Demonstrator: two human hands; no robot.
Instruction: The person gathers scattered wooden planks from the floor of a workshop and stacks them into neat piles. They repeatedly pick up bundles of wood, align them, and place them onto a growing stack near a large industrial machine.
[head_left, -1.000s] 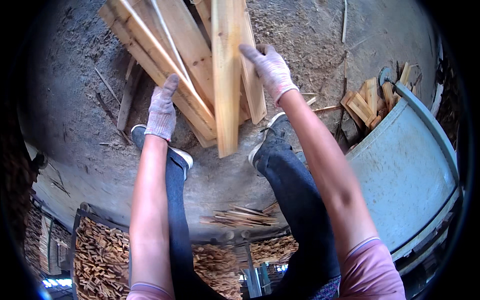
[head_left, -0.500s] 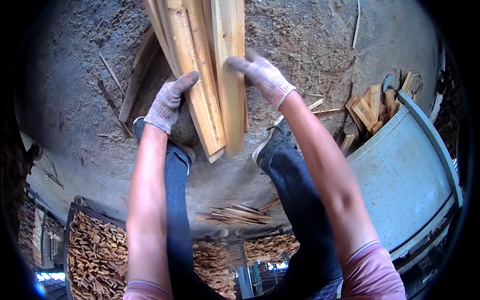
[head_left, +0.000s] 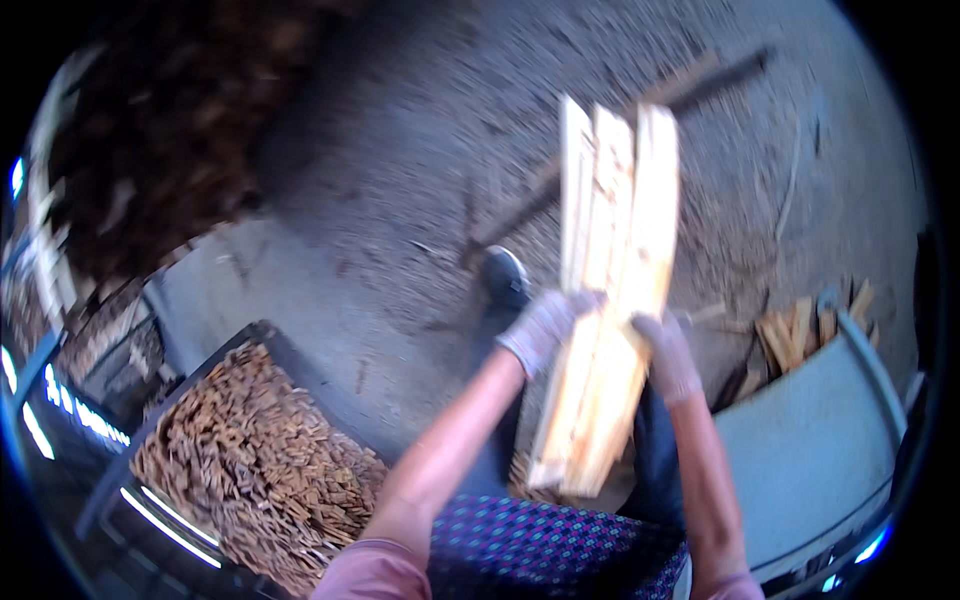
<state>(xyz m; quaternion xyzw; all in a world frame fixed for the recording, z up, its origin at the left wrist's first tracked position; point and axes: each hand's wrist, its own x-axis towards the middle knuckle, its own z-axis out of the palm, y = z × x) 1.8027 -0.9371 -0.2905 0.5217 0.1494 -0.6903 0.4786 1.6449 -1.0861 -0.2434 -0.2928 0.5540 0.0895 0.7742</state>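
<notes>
Several long pale wooden boards point(head_left: 610, 360) are held together as a bundle in front of my body, their lower ends near my lap. My left hand point(head_left: 552, 322), in a light knitted work glove, grips the bundle's left side with the thumb laid over the top face. On the opposite side my right hand point(head_left: 668, 350), gloved the same way, clasps the right edge, thumb on top. Both hands' other fingers are hidden beneath or behind the wood. The picture is blurred by motion.
A large stack of cut wood pieces point(head_left: 270, 450) fills a dark-framed holder at lower left. To the right stands a pale blue metal panel point(head_left: 810, 450), with short wood offcuts point(head_left: 790, 335) behind it. A dark beam point(head_left: 520, 215) lies across the debris-strewn floor point(head_left: 400, 150).
The boards have come closer to my body, and both hands now grip their sides; my right hand was loosely open before. My view has swung left, bringing more stacked wood into sight.
</notes>
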